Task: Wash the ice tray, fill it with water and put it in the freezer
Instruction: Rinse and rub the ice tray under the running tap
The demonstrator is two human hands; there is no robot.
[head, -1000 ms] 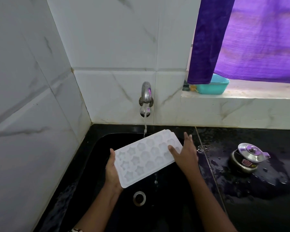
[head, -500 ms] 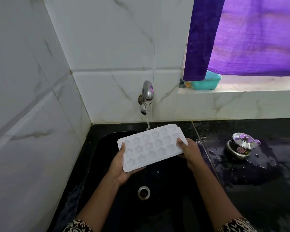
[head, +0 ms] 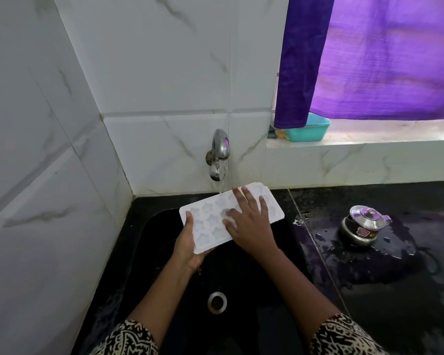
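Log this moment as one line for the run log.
phase: washing | ice tray: over sink, under running tap | left hand: grips end | right hand: flat on top

Our right hand (head: 250,221) lies flat over the middle of the ice tray (head: 210,221), so we cannot see the moulds beneath it, and its fingertips blur where they meet the wet plastic. The tray hides the fingers of our left hand (head: 189,243); only the thumb and palm show. The curtain (head: 369,55) covers the window and the back of the teal tub (head: 308,129), and a small yellow thing beside the tub is too small for us to identify. The label on the steel pot (head: 362,228) is unreadable. Our sleeves (head: 128,339) run off the bottom edge.
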